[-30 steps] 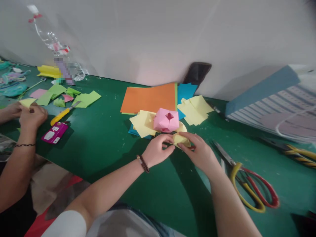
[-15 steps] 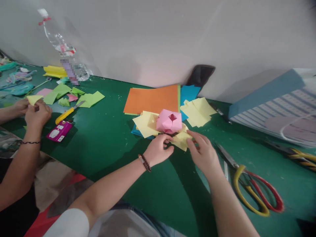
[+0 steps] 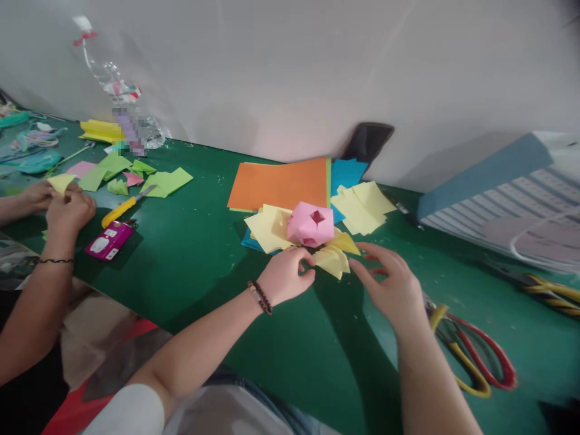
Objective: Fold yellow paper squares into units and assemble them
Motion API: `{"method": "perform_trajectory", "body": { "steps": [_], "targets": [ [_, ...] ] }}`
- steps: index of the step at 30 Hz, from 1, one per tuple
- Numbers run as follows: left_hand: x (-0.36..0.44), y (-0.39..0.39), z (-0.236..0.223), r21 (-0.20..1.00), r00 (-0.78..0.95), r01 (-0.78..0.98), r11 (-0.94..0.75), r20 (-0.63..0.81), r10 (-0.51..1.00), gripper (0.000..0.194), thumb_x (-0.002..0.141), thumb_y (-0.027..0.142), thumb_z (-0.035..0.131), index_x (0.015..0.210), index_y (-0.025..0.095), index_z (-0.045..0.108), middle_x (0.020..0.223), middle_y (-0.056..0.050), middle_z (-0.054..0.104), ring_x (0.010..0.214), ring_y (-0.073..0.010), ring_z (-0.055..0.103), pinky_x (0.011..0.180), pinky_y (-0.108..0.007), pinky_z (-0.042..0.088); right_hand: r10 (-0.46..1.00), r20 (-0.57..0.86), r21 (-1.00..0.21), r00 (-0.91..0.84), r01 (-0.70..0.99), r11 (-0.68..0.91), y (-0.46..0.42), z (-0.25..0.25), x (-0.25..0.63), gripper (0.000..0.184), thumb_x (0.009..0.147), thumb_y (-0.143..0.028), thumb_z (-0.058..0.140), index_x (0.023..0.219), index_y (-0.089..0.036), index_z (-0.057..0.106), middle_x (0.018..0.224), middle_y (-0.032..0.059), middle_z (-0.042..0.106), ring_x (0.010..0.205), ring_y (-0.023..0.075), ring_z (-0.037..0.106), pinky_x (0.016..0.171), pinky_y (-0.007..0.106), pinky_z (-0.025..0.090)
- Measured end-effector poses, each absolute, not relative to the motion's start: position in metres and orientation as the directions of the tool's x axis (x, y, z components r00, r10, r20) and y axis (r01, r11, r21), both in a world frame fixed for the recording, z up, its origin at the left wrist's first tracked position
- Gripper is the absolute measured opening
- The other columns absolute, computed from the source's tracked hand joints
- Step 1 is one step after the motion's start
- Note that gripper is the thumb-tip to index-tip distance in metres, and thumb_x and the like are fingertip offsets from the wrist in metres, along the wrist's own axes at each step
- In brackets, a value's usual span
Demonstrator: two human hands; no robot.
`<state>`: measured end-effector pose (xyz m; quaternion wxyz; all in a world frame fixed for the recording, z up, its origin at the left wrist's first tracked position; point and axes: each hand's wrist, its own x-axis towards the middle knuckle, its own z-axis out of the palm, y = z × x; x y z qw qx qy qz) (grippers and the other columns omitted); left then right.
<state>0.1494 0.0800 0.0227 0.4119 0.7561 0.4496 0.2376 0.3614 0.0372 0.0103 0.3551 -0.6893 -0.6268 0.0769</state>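
Note:
My left hand (image 3: 286, 276), with a bead bracelet at the wrist, pinches the left edge of a folded yellow paper piece (image 3: 334, 258) on the green table (image 3: 194, 241). My right hand (image 3: 393, 285) hovers just right of that piece, fingers spread and holding nothing. A pink folded paper box (image 3: 310, 224) sits right behind the yellow piece, on loose yellow squares (image 3: 267, 227).
Orange sheets (image 3: 281, 183), blue paper and more yellow squares (image 3: 365, 205) lie behind. Scissors with yellow and red handles (image 3: 471, 356) lie right of my right hand. Another person's hands (image 3: 63, 202) fold yellow paper at the left, near green scraps, a yellow knife and a plastic bottle (image 3: 113, 90).
My right hand has let go of the yellow piece and drawn back to the right with its fingers opening. My left hand keeps its pinch.

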Motion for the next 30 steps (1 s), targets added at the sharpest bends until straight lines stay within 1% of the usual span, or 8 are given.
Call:
{"method": "perform_trajectory", "body": {
  "steps": [6,9,12,16,20,24,27,30],
  "targets": [
    [0.144,0.081,0.035,0.833,0.499,0.490,-0.258,-0.024,0.866,0.010,0.077,0.016,0.063,0.087,0.018,0.062,0.090,-0.002,0.068,0.073,-0.0140,0.063,0.070,-0.028,0.050,0.929,0.322,-0.559,0.184,0.828,0.029,0.036,0.009,0.352,0.030,0.085,-0.046,0.056,0.100,-0.023,0.070,0.096,0.0083,0.070,0.074,0.0202,0.064,0.064,0.035,0.054],
    [0.138,0.082,0.042,0.845,0.496,0.470,-0.255,-0.014,0.868,0.009,0.078,0.018,0.062,0.087,0.018,0.061,0.092,-0.002,0.068,0.072,-0.0134,0.063,0.066,-0.027,0.050,0.922,0.294,-0.627,0.253,0.779,-0.013,0.037,0.009,0.350,0.035,0.084,-0.045,0.058,0.109,-0.022,0.065,0.094,0.0078,0.070,0.073,0.0196,0.065,0.063,0.033,0.054],
    [0.131,0.081,0.047,0.847,0.495,0.456,-0.272,0.013,0.869,0.010,0.079,0.019,0.063,0.088,0.018,0.062,0.094,-0.003,0.068,0.073,-0.0133,0.063,0.066,-0.026,0.051,0.894,0.327,-0.693,0.307,0.721,0.007,0.043,0.007,0.349,0.042,0.083,-0.045,0.059,0.117,-0.021,0.062,0.101,0.0099,0.067,0.082,0.0204,0.066,0.065,0.034,0.056],
    [0.126,0.075,0.049,0.819,0.497,0.480,-0.315,0.042,0.867,0.010,0.080,0.019,0.063,0.090,0.018,0.063,0.090,-0.002,0.069,0.072,-0.0136,0.062,0.065,-0.026,0.051,0.905,0.343,-0.641,0.251,0.767,0.030,0.053,0.002,0.350,0.043,0.081,-0.044,0.059,0.117,-0.020,0.064,0.108,0.0127,0.065,0.087,0.0223,0.065,0.068,0.036,0.057],
    [0.129,0.073,0.045,0.790,0.514,0.514,-0.336,0.030,0.857,0.011,0.080,0.021,0.064,0.091,0.018,0.065,0.091,-0.002,0.071,0.067,-0.0131,0.061,0.069,-0.028,0.051,0.904,0.337,-0.600,0.264,0.800,-0.010,0.061,-0.005,0.353,0.038,0.080,-0.038,0.056,0.111,-0.019,0.067,0.096,0.0096,0.070,0.078,0.0219,0.066,0.064,0.035,0.054],
    [0.138,0.078,0.041,0.775,0.484,0.513,-0.370,0.095,0.870,0.014,0.084,0.020,0.060,0.096,0.016,0.067,0.091,-0.002,0.073,0.063,-0.0120,0.061,0.074,-0.028,0.052,0.848,0.395,-0.561,0.354,0.823,-0.083,0.064,-0.005,0.354,0.030,0.083,-0.036,0.050,0.096,-0.019,0.072,0.086,0.0093,0.072,0.069,0.0219,0.065,0.068,0.038,0.053],
    [0.147,0.081,0.042,0.745,0.462,0.520,-0.419,0.167,0.871,0.019,0.088,0.023,0.057,0.103,0.015,0.066,0.089,-0.003,0.072,0.064,-0.0129,0.061,0.072,-0.028,0.051,0.766,0.501,-0.528,0.402,0.843,-0.097,0.058,0.004,0.350,0.033,0.088,-0.038,0.047,0.096,-0.018,0.073,0.089,0.0123,0.072,0.071,0.0238,0.065,0.073,0.042,0.053],
    [0.158,0.085,0.043,0.725,0.470,0.493,-0.481,0.244,0.849,0.027,0.092,0.025,0.053,0.116,0.018,0.063,0.089,-0.003,0.071,0.070,-0.0144,0.063,0.069,-0.026,0.050,0.693,0.604,-0.492,0.394,0.868,-0.065,0.047,0.016,0.343,0.032,0.092,-0.038,0.047,0.099,-0.020,0.072,0.091,0.0120,0.072,0.076,0.0253,0.066,0.078,0.045,0.053]
  ]
}}
